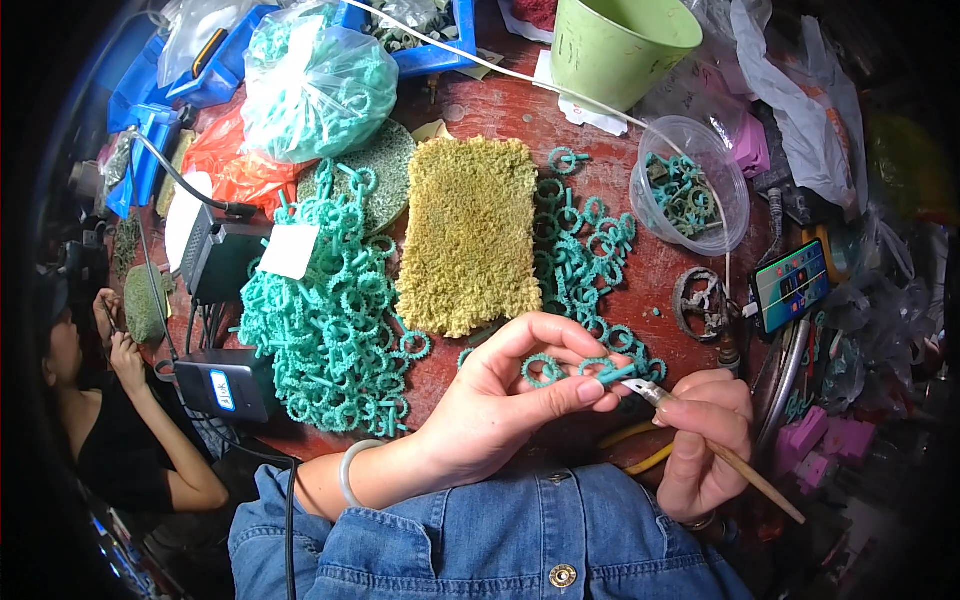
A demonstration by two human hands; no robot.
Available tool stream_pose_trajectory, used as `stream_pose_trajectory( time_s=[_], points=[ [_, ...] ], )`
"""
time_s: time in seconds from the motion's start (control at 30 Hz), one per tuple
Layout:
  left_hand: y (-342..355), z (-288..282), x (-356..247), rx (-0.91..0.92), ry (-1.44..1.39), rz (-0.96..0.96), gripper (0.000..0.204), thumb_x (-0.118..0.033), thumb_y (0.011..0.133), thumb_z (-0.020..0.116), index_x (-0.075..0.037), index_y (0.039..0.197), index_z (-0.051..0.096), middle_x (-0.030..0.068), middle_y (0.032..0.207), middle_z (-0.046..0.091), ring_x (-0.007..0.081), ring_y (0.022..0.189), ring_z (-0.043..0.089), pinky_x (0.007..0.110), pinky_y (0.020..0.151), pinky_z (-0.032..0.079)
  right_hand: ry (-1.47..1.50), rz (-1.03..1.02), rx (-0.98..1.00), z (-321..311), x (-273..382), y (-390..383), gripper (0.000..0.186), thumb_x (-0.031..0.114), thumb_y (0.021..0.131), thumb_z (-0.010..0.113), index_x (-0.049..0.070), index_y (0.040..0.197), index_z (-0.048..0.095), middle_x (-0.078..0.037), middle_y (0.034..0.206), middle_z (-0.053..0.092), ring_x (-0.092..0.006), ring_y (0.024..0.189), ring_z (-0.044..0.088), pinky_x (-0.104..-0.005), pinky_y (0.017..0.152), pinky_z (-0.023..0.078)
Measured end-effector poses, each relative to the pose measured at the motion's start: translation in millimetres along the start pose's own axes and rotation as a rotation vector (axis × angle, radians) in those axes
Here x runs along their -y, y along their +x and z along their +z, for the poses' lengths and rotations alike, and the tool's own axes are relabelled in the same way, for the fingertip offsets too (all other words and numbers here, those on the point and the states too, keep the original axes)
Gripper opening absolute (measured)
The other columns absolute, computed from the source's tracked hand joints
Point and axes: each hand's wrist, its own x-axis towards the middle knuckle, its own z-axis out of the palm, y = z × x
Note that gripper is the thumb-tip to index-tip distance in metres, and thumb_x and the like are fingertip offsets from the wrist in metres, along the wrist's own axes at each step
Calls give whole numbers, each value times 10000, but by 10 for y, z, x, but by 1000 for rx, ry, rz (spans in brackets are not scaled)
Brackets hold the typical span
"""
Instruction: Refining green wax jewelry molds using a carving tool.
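My left hand (500, 395), with a pale bangle on its wrist, pinches teal ring-shaped pieces (541, 371) with beaded edges and short stems between thumb and fingers. A wooden-handled knife (757, 482) is gripped in my right hand (708, 440). Its small metal blade meets the stem of one teal piece at my left fingertips. Just beyond my hands lies a rough yellow-green pad (470, 230). To its left is a large heap of teal rings (320, 340), with a white paper tag (288, 250) on it. A smaller heap of teal rings (590, 250) lies right of the pad.
A clear plastic tub (737, 215) holds teal scraps at the right, near a lit phone (790, 287). Farther back stand a green bucket (615, 60), a bag of teal rings (320, 85) and blue bins (437, 60). Black boxes (228, 385) and another person (125, 430) are at left.
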Motion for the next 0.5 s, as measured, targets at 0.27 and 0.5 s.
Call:
stream_pose_trajectory(
  time_s=[0.27, 0.5],
  points=[
    [-3, -16, 3, -2, -55, -21, 251, 17, 902, 566, -41, 1132, 482, 168, 1145, 589, 208, 999, 617, 321, 889, 506, 4, 3, -3, 15, -7, -4, 125, 18, 875, 565, -18, 976, 628, -100, 863, 547, -200, 691, 545, -287, 595, 456],
    [-10, -30, 8, -10, -59, -23, 265, 33, 904, 552, -45, 1143, 467, 188, 1169, 579, 214, 1017, 613, 322, 902, 506, -23, 11, 2, 23, 9, 0, 158, -25, 835, 601, -10, 987, 641, -99, 861, 554, -201, 688, 551, -281, 584, 463]
  ],
)
